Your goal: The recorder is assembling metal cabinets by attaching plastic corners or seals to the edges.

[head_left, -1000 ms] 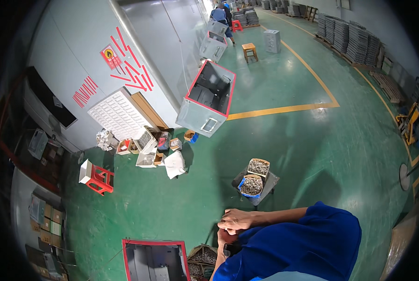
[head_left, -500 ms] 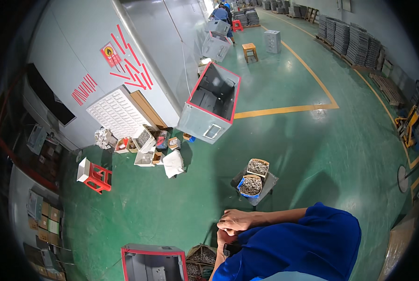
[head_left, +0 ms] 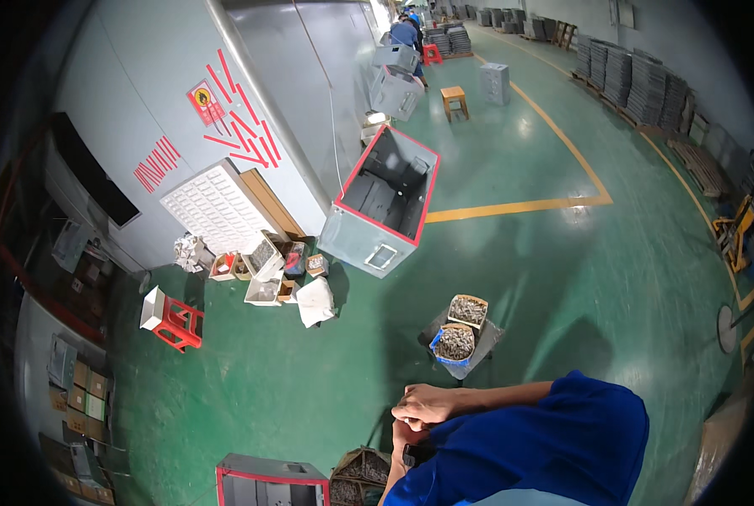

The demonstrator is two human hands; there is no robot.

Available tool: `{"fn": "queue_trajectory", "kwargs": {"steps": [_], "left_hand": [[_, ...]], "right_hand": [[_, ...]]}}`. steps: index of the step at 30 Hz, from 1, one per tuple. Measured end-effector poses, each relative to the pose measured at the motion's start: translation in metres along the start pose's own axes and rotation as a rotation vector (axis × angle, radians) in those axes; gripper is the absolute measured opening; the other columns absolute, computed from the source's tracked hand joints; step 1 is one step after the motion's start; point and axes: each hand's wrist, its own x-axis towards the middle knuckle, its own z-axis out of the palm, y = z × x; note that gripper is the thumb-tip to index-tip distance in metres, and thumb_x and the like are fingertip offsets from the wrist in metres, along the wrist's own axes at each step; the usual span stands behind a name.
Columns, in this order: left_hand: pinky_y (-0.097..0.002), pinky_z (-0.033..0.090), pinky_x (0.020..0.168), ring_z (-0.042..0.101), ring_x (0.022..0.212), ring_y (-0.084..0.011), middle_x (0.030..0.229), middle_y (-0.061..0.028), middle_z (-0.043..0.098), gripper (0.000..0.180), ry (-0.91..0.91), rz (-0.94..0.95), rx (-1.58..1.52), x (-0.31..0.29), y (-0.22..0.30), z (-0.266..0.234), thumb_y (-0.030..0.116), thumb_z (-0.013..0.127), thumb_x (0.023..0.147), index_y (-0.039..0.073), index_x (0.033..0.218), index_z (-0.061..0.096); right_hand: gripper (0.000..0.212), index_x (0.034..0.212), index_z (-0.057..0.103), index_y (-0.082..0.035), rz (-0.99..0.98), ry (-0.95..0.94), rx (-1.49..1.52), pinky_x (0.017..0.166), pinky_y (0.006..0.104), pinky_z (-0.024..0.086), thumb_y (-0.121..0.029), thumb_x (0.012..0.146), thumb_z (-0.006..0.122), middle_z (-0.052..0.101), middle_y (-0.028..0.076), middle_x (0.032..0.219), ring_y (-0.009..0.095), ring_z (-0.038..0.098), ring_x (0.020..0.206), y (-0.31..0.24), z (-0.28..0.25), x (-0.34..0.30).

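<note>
My two hands are together in front of me, fingers curled in and touching. My right hand (head_left: 424, 404) lies over the top, its forearm coming in from the right out of a blue sleeve. Below it, my left hand (head_left: 402, 433) is closed, with a dark band on the wrist. Whatever they pinch, if anything, is hidden between the fingers. Beyond the hands, two open boxes of small metal parts, one pale (head_left: 468, 310) and one with blue on its side (head_left: 455, 343), rest on a small stand (head_left: 485, 347). Beside my left forearm is a divided container (head_left: 360, 468) of small parts.
A grey metal cabinet (head_left: 362, 239) with red edging stands ahead; another (head_left: 271, 466) is at the lower left. A red stool (head_left: 180, 325) bears a white bin. Small boxes (head_left: 263, 291) line the wall. A wooden stool (head_left: 455, 103) and a person (head_left: 404, 34) are farther off.
The view has shifted slightly, so the surroundings sit a little lower. My hands stay together, the right one slightly shifted over the left.
</note>
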Motion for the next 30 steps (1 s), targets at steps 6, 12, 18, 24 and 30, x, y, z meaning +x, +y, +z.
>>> {"fn": "queue_trajectory", "kwargs": {"steps": [6,12,18,24,30], "left_hand": [[-0.0323,0.047,0.058,0.056,0.063,-0.0165,0.073,-0.0012,0.057,0.015,-0.013,0.28,0.382,0.018,-0.013,-0.024,0.024,0.045,0.089,0.012,0.085,0.052],[-0.0278,0.036,0.049,0.043,0.053,-0.0127,0.064,0.0007,0.047,0.023,-0.153,-0.071,-0.083,0.01,0.005,-0.005,0.031,0.046,0.09,0.013,0.077,0.052],[-0.0266,0.035,0.047,0.045,0.054,-0.0132,0.061,0.0012,0.048,0.028,-0.102,0.053,0.005,-0.001,0.005,0.015,0.038,0.046,0.091,0.014,0.082,0.056],[-0.0246,0.034,0.046,0.044,0.052,-0.0121,0.059,0.0028,0.045,0.024,0.114,0.158,0.031,-0.017,0.002,0.047,0.036,0.05,0.09,0.015,0.079,0.055],[-0.0245,0.028,0.045,0.039,0.051,-0.011,0.058,0.0035,0.042,0.03,0.02,0.201,0.092,-0.025,-0.001,0.046,0.036,0.051,0.09,0.016,0.068,0.046]], "right_hand": [[0.014,0.072,0.045,-0.009,0.014,0.036,-0.075,0.07,0.0356,0.04,-0.015,0.068,0.057,0.052,0.006,0.069,0.024,0.054,0.069,-0.001,0.005,0.001],[0.012,0.073,0.049,-0.01,0.053,0.154,-0.176,0.072,0.037,0.04,-0.018,0.073,0.057,0.052,0.003,0.075,0.022,0.055,0.075,0.008,0.001,0.003],[0.015,0.077,0.054,-0.009,0.164,0.136,-0.22,0.072,0.0358,0.043,-0.023,0.081,0.055,0.054,0.004,0.077,0.022,0.056,0.078,0.006,-0.009,-0.002],[0.017,0.077,0.054,-0.008,0.203,0.157,-0.136,0.071,0.0377,0.043,-0.025,0.079,0.057,0.057,0.005,0.075,0.023,0.058,0.079,0.01,-0.007,-0.007],[0.022,0.081,0.055,-0.006,0.298,0.083,-0.038,0.071,0.0391,0.045,-0.028,0.083,0.057,0.058,0.009,0.077,0.027,0.058,0.077,0.0,-0.016,-0.01]]}}
